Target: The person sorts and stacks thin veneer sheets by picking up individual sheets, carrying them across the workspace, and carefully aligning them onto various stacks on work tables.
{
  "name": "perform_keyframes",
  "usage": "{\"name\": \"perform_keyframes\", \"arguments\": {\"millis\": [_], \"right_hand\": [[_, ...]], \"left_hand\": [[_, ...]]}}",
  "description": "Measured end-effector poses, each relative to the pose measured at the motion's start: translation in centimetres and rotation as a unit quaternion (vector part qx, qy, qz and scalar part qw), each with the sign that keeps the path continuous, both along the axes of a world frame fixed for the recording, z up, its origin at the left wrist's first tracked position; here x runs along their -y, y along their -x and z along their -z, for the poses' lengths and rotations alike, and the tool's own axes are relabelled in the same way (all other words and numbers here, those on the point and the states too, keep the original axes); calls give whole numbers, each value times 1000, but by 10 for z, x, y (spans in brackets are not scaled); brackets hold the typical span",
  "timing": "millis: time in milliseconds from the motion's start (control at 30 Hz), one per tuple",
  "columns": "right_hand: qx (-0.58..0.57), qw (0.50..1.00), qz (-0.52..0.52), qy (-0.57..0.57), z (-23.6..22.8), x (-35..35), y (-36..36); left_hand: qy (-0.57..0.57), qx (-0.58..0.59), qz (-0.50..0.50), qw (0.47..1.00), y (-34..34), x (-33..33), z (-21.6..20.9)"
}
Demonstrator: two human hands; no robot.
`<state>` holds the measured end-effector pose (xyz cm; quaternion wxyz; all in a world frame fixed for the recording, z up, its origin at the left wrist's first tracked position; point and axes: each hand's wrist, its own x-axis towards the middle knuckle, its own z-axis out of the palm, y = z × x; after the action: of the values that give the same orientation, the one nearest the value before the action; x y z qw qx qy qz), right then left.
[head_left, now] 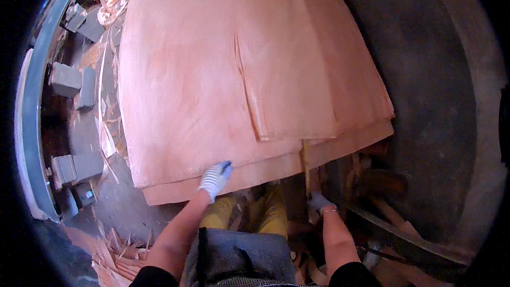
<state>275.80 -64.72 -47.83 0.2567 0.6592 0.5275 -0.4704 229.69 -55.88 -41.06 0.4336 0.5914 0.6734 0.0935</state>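
A stack of thin wood veneer sheets (239,74) is seen lying flat and filling the upper middle of the view, its near edge just in front of the person. The left hand (215,178), in a white knit glove with bluish fingertips, is laid on the near edge of the stack, fingers spread flat over the top sheet; nothing is seen enclosed in the grip. The right hand (319,202), also gloved, is held low beside a narrow upright wood strip (308,165) under the stack's right near corner; whether its grip is closed on the strip cannot be told, as shadow and the strip hide the fingers.

Judgement on handling: the sheets look thin, wide and flexible, so pressure is best spread through a flat palm rather than fingertips, and any shifting is best done slowly along the grain, with edges kept aligned, to avoid splitting or buckling.

Materials: the veneer is pale salmon-pink, matte, with faint grain lines and one long split or overlap seam (247,90) running down the middle. At least three layers are shown stepped at the near edge. Curled shavings and offcuts (109,127) are scattered at left among grey rectangular blocks (66,79). The floor (425,101) at right is dark, smooth and dusty.
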Motion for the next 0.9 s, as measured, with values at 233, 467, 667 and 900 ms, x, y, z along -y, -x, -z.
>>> {"name": "perform_keyframes", "arguments": {"millis": [233,467,667,900], "right_hand": [[-130,889,280,-337,-88,-142,33],[-84,825,376,-414,-103,-164,-95],[66,833,302,-458,-123,-143,-218],[209,845,164,-465,-91,-80,-306]], "left_hand": [[109,-159,111,975,-85,-32,37],[192,-156,107,963,-83,-52,50],[249,-190,106,944,-96,-53,50],[258,-61,49,963,-119,-35,-11]]}}
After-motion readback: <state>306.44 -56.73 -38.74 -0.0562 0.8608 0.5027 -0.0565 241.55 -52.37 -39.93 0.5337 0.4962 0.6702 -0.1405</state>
